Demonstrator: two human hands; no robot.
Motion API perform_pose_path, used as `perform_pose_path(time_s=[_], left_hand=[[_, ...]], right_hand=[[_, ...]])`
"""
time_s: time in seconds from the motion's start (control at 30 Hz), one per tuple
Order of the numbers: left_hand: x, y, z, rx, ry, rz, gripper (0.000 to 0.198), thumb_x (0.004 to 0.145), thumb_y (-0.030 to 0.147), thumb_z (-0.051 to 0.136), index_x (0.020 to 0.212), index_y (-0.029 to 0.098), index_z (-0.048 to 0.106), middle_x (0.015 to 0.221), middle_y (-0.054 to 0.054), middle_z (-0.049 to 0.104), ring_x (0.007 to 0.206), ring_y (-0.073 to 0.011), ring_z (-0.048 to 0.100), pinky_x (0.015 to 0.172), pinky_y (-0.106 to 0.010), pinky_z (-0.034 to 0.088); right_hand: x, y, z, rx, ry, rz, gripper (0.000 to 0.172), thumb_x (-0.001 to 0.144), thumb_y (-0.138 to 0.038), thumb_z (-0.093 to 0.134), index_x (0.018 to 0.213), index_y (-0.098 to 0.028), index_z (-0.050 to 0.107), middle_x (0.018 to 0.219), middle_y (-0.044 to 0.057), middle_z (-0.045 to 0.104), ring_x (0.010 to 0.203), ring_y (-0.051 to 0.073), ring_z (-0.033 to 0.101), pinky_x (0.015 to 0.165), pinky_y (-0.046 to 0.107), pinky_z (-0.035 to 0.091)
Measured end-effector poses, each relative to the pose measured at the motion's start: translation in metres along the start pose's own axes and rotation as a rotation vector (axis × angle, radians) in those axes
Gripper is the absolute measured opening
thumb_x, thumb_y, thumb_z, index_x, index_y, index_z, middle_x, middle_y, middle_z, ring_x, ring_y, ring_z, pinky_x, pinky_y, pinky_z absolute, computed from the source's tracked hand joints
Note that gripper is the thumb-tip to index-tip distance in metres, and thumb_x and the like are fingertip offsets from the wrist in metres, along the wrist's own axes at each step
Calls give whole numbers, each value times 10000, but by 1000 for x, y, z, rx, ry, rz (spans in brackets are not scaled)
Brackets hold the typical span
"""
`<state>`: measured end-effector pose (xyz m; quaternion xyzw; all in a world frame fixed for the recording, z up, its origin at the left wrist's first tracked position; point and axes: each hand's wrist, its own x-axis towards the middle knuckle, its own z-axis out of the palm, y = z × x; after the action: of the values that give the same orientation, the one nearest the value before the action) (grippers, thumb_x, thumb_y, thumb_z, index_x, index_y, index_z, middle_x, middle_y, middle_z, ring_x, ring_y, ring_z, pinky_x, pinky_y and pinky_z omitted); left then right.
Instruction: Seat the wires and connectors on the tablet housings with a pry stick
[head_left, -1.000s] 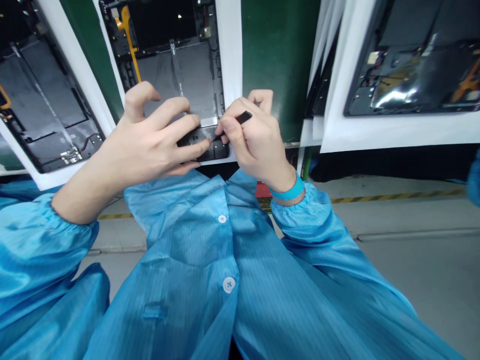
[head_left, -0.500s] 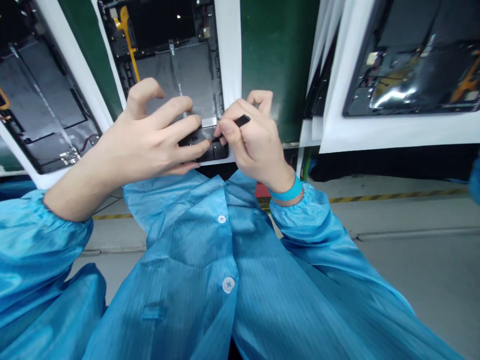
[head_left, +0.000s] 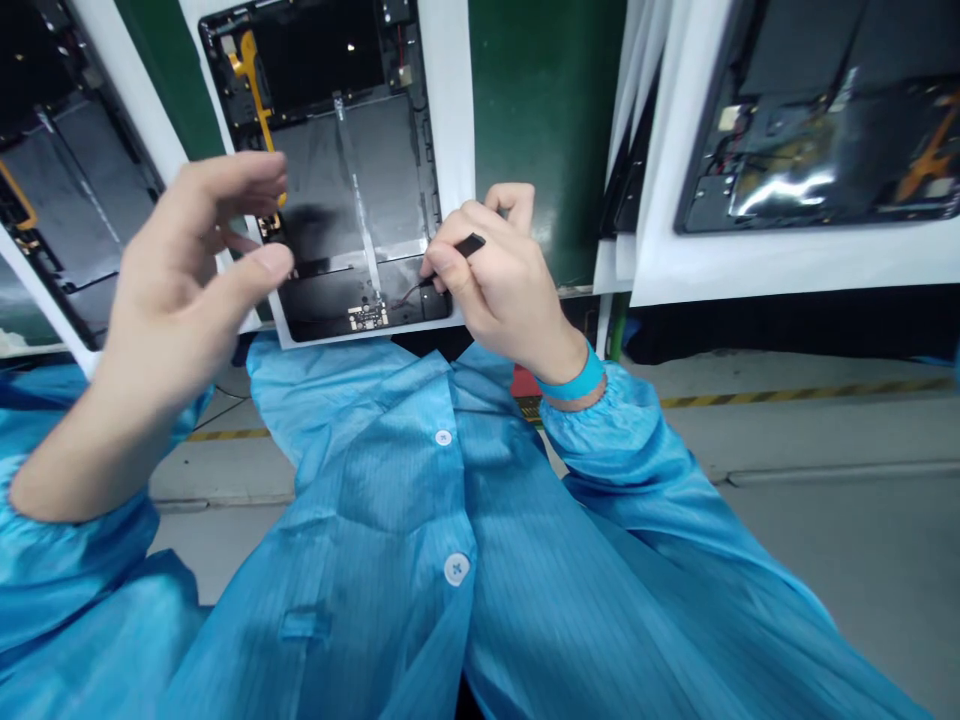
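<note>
Green-painted panels point(head_left: 551, 140) and white backing cards are standing upright ahead, with one white card point(head_left: 450, 120) carrying an opened black tablet housing lined with grey foil point(head_left: 352, 180) at twelve o'clock. The left hand point(head_left: 184, 290) is hovering at ten o'clock, just beside the housing's left edge, its fingers point(head_left: 225, 180) slightly apart and gripping nothing. The right hand point(head_left: 502, 285) is working at one o'clock, its fingers point(head_left: 450, 265) clamped on a slim black plastic spudger point(head_left: 471, 245) whose tip is reaching the housing's lower right area, beside a thin dark wire point(head_left: 409, 295). A small gold-padded circuit board point(head_left: 367, 316) is sitting near the bottom edge. The step in hand appears to be probing around that wire, and the spot seems to call for a steady, careful tip.
</note>
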<state>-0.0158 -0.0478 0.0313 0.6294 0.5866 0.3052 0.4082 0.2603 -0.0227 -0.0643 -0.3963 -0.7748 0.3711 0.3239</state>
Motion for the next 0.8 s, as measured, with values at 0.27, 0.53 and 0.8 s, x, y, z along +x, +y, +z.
perform_pose_path(time_s=[0.27, 0.53, 0.8], left_hand=[[-15, 12, -4, -380, 247, -396, 431, 733, 177, 829, 1149, 279, 877, 1319, -3, 771, 1237, -212, 727, 1369, -426, 494], [-27, 7, -12, -389, 256, -531, 438, 693, 235, 866, 1126, 293, 884, 1368, -30, 766, 1323, -297, 698, 1487, -639, 310], [-28, 9, -14, -413, 189, -535, 365, 791, 224, 835, 1149, 282, 878, 1393, -40, 756, 1323, -301, 713, 1455, -697, 325]], right_hand=[[-8, -4, -2, 97, 198, 67, 578, 1219, -633, 304, 973, -305, 711, 910, 39, 732, 1043, 286, 717, 1201, 589, 518], [-4, 4, 1, 71, 113, -12, 553, 1213, -637, 334, 973, -290, 691, 947, 39, 760, 1012, 278, 720, 1251, 634, 474], [-6, 3, 0, 57, 124, -14, 531, 1222, -606, 326, 1004, -300, 700, 989, 42, 761, 1026, 278, 718, 1246, 619, 473]])
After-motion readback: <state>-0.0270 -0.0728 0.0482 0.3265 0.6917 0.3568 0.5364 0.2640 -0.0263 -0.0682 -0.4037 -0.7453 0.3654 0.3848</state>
